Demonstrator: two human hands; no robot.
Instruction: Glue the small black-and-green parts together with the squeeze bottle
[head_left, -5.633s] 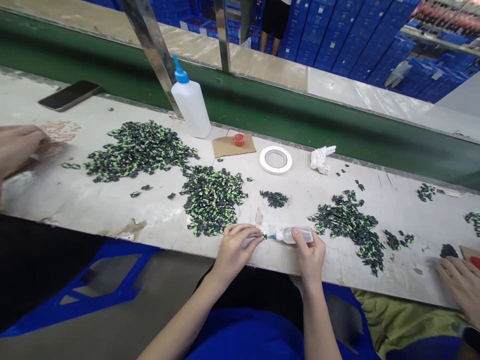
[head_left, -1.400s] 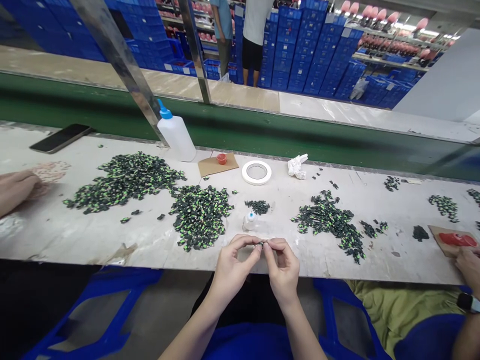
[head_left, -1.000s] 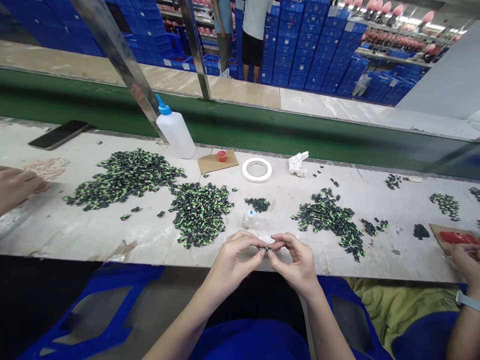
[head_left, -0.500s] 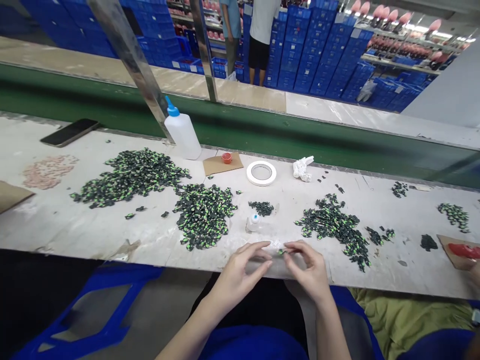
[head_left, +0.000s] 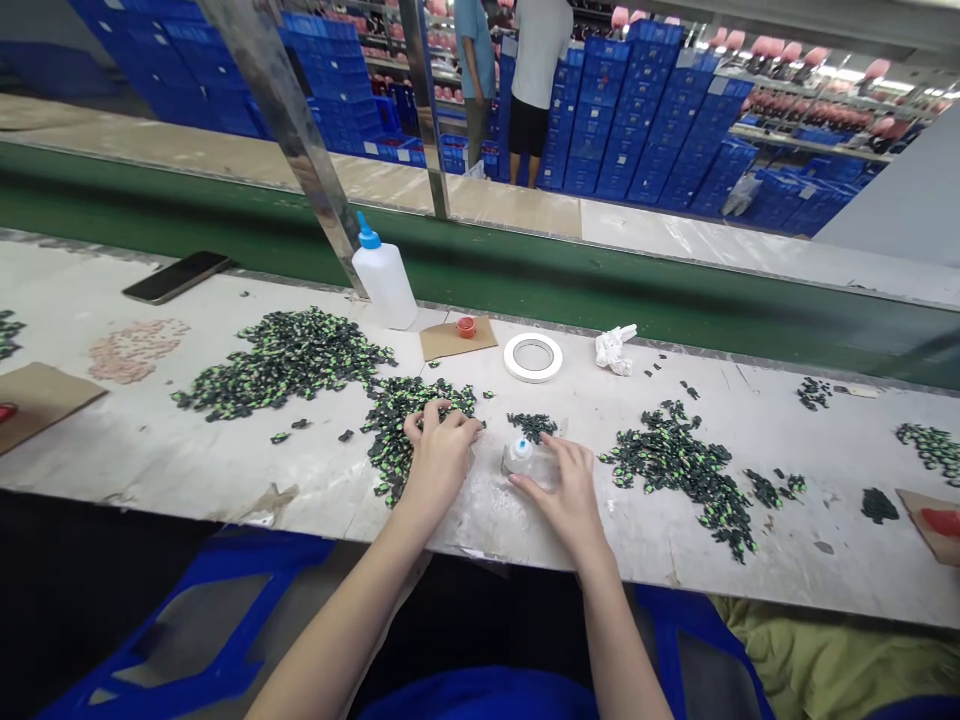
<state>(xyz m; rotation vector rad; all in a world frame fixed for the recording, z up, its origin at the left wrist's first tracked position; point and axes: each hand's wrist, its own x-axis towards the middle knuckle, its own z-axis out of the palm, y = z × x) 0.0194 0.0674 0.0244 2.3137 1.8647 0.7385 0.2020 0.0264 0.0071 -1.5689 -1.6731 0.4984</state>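
Observation:
My left hand reaches into the middle pile of small black-and-green pieces, its fingertips down among them; whether a piece is between them is hidden. Beside a small clear bottle with a white and blue top, my right hand has thumb and fingers spread apart at the bottle's right side, holding nothing that I can make out. Just behind the bottle is a small heap of dark pieces. Another black-and-green pile lies to the right of my right hand.
A white bottle with blue nozzle, cardboard with a red cap, a tape roll and crumpled tissue line the back. A phone and pink pieces lie left. Two people stand beyond the green divider.
My hands have parted from the table's front edge: the left moved up and left onto the pile, the right moved up beside the small bottle. The view has shifted slightly.

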